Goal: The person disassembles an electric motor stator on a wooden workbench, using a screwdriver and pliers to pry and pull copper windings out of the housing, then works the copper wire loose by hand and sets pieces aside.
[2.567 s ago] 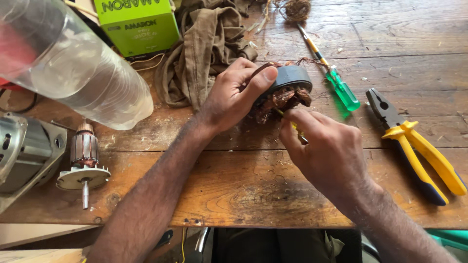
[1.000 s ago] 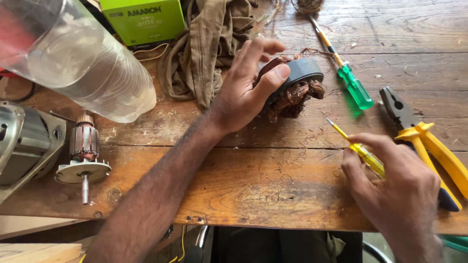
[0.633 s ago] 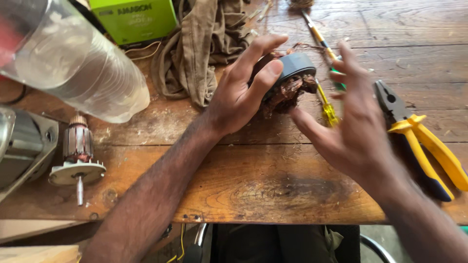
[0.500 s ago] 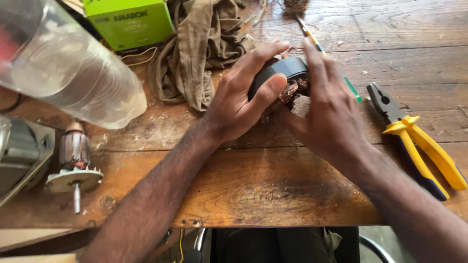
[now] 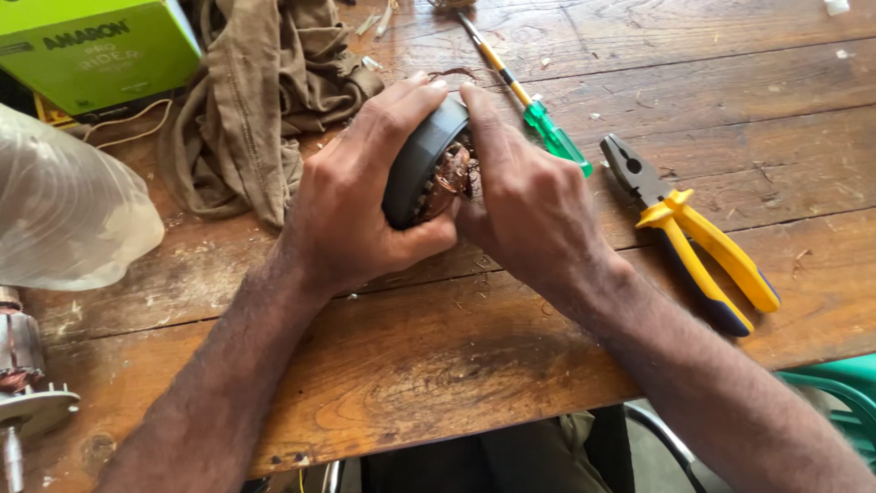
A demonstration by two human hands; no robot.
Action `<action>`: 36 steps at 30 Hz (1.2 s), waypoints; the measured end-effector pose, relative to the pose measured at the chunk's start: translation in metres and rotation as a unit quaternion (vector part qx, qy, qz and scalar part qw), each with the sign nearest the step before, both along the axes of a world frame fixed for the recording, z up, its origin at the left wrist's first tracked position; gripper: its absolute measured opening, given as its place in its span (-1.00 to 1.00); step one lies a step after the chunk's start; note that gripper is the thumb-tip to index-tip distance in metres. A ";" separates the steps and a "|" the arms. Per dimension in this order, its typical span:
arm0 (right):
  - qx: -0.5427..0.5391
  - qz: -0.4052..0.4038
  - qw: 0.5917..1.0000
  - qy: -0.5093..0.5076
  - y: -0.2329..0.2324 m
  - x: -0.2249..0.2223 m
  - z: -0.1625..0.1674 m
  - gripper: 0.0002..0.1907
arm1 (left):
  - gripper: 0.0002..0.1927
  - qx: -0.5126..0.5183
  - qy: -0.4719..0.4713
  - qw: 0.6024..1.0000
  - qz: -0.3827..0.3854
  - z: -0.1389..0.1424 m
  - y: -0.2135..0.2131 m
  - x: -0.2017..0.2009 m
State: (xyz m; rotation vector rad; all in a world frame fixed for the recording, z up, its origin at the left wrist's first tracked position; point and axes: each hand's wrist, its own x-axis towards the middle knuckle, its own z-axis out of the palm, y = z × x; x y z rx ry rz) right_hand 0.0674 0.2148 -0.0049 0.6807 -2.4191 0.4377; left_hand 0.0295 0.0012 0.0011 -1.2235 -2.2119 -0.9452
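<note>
both hands clasp the dark round motor stator [image 5: 422, 164] with copper windings: left hand [image 5: 360, 205] wrapped around its casing, right hand [image 5: 529, 196] pressed on its open face, near the wooden table's [image 5: 456, 365] middle. a green screwdriver [image 5: 547, 132] lies just beyond, yellow pliers [image 5: 698, 237] toward the right edge, a brown cloth [image 5: 255, 100] toward the far left corner.

Dark grey motor ring [image 5: 422, 161] is showing coppery-brown windings [image 5: 449, 173]; green-handled screwdriver [image 5: 547, 135] is carrying a yellow shaft; pliers [image 5: 695, 239] are gleaming yellow and blue; olive-brown cloth [image 5: 251, 100], lime-green box [image 5: 91, 50], weathered brown table [image 5: 456, 347].
</note>
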 end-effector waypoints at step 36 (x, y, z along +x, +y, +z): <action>-0.139 0.113 0.978 -0.105 0.002 -0.002 0.016 -0.03 | -0.29 0.046 -0.098 0.993 -0.052 0.013 -0.016 -0.021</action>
